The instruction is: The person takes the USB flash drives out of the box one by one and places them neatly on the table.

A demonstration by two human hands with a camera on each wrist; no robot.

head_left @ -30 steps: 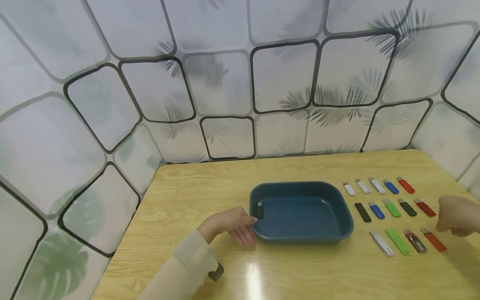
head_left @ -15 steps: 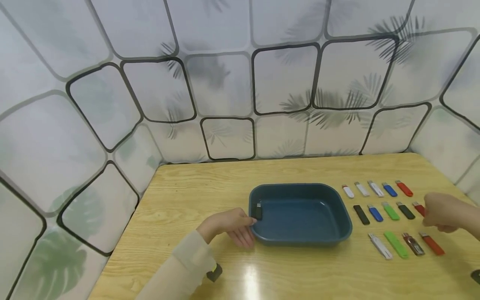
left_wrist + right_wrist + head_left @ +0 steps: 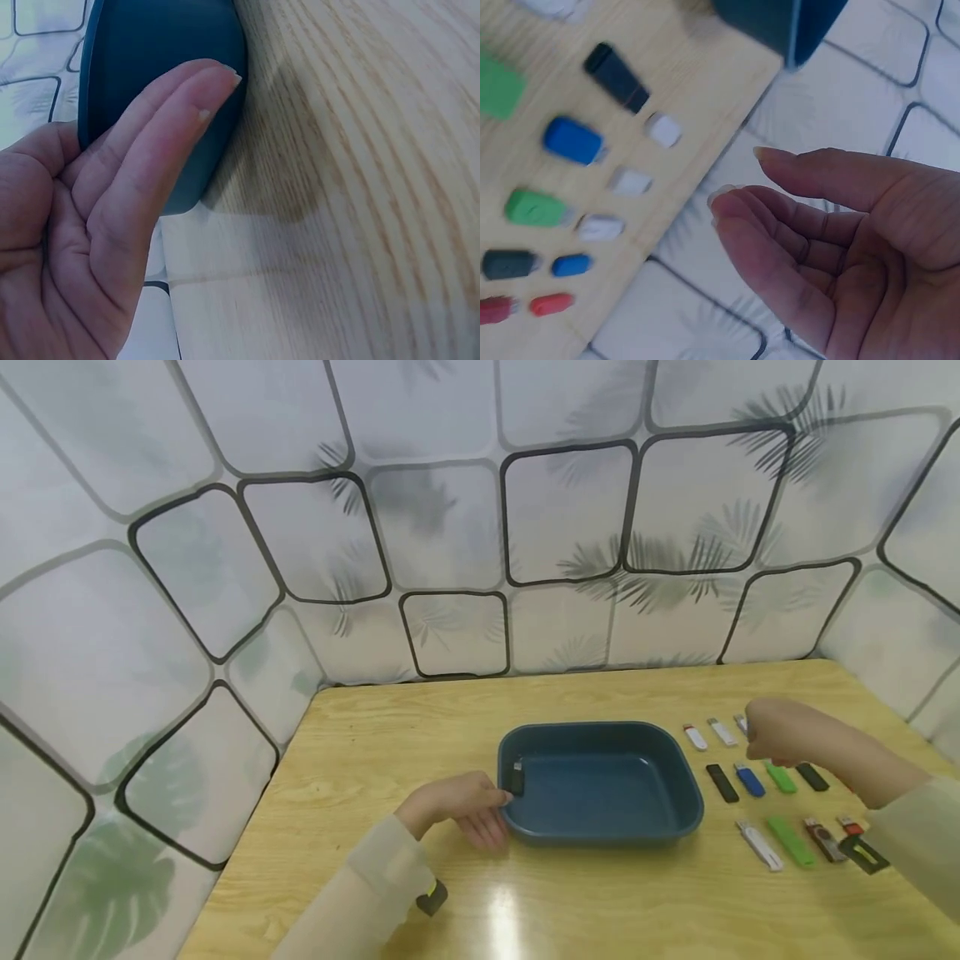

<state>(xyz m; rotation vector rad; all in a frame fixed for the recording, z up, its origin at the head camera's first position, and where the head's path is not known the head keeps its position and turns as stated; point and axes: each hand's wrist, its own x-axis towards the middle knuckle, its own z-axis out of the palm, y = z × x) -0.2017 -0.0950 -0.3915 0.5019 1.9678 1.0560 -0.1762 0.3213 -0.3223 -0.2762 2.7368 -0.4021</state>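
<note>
At the left end of a dark blue plastic tray point(image 3: 607, 839), my left hand point(image 3: 461, 806) grips the wall, thumb over the rim and fingers along the outside. A black USB stick point(image 3: 517, 778) lies in the tray by that thumb. My right hand point(image 3: 787, 731) hovers over the rows of USB sticks, partly hiding the back row. In the right wrist view its fingers are loosely curved, thumb apart, holding nothing. Nearby sticks include a white one point(image 3: 722, 732), a blue one point(image 3: 750, 781), a green one point(image 3: 780, 777) and a black one point(image 3: 722, 783).
The front row has a white stick point(image 3: 760, 846), a green stick point(image 3: 791, 842) and a brown swivel stick point(image 3: 825, 841), with a red one partly behind the right wrist strap point(image 3: 864, 854). Patterned cloth walls point(image 3: 457, 635) enclose the wooden table point(image 3: 405, 718).
My right hand has moved left from the right end of the rows, across the sticks towards the tray. My left hand stays on the tray's left end.
</note>
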